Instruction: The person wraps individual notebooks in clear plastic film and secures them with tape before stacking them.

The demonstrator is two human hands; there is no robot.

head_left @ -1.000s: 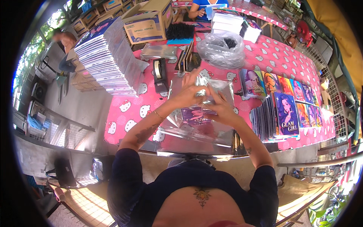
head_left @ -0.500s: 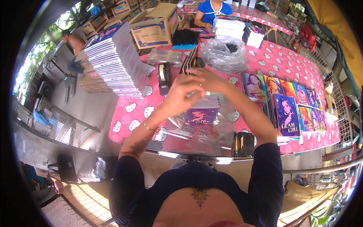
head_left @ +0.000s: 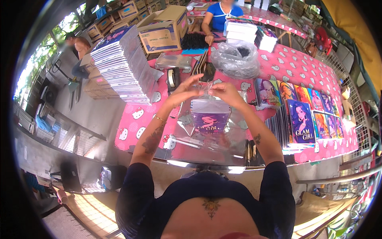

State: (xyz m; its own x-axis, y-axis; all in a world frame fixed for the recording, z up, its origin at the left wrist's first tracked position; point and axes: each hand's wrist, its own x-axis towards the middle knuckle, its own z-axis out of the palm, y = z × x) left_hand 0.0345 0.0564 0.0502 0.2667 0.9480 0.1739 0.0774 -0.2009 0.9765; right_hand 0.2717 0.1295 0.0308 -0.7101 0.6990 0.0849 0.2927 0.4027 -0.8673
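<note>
A small stack of spiral notebooks with purple covers (head_left: 211, 121) stands in front of me inside a clear plastic bag (head_left: 205, 88), its gathered end above the far side of the stack. My right hand (head_left: 227, 95) pinches that end between thumb and fingertips. Opposite it, my left hand (head_left: 185, 91) curves around the plastic, thumb and fingers on either side of it; the exact contact is hard to make out. A black tape dispenser (head_left: 173, 79) stands just beyond my left hand. Under the stack lies more clear plastic sheeting (head_left: 191, 149).
A tall notebook pile (head_left: 123, 65) rises at the left, near an open cardboard box (head_left: 161, 36). Bundled clear plastic (head_left: 235, 59) lies ahead. Colourful notebooks (head_left: 301, 119) cover the right side of the pink tablecloth (head_left: 286, 65). A person in blue (head_left: 219, 18) sits across.
My hands were crossed over each other beyond the stack; now they are apart, facing each other with plastic between them. The person opposite has moved a hand toward the table's middle.
</note>
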